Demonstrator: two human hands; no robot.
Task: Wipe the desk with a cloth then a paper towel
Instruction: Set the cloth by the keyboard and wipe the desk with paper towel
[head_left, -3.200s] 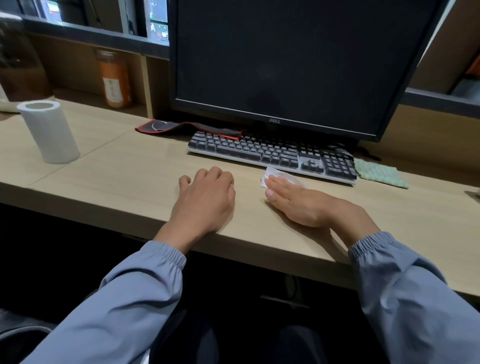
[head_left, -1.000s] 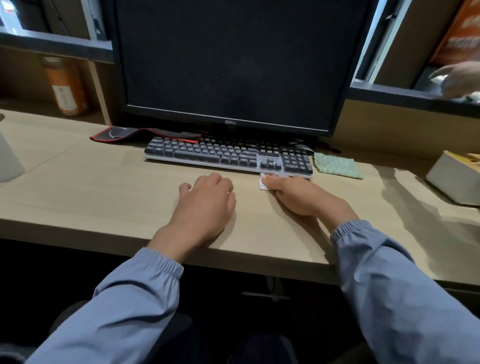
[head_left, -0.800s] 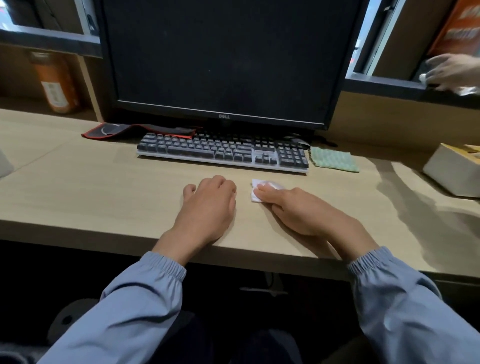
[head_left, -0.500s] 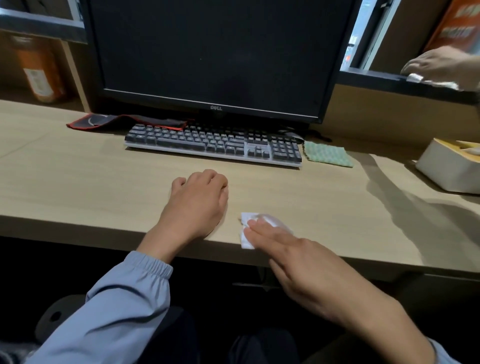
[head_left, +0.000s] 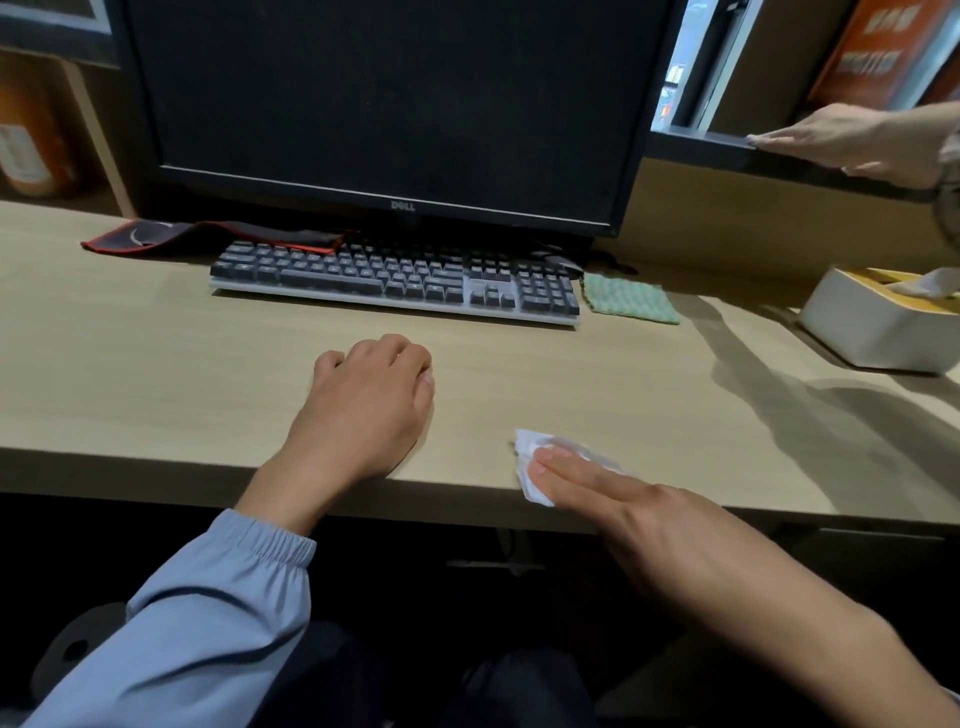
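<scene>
Wide pale desk (head_left: 156, 374) across the room, dark monitor (head_left: 384, 104) at the back, keyboard (head_left: 395, 283) tucked under it, tissue box (head_left: 878, 332) far right. The left hand (head_left: 363, 415) sits on the desk in a loose fist, holding nothing. The right hand (head_left: 649, 525) is out flat, straight fingers (head_left: 558, 465) pressing down. The green cloth (head_left: 628, 300) lies set aside just right of the keyboard, so I'd call this stage 2. And the paper towel (head_left: 527, 449), a small crumpled wad, is pinned under those right fingertips at the desk's front edge, right of the left hand. Bare desk runs off rightward, so the next stroke looks like the right hand's job.
</scene>
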